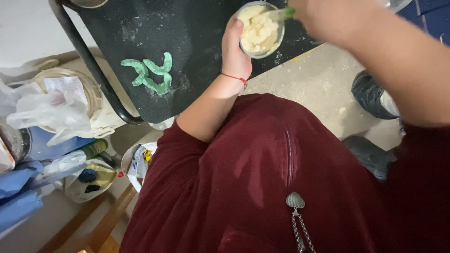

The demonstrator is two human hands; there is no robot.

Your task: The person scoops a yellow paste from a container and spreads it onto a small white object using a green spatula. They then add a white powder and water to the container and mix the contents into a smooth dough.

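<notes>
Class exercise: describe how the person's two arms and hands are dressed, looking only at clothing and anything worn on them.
Both hands are bare, without gloves. The left hand has a thin red string bracelet at the wrist and a dark red sleeve pushed up the forearm. The right forearm is bare, its sleeve also dark red.

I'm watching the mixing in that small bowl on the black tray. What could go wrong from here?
The bowl looks heaped with pale paste; stirring with the green-handled tool in the right hand could push some over the rim. Only the left hand steadies it, so it might tip. The green curved pieces lie near on the dusty black tray and could get splattered.
</notes>
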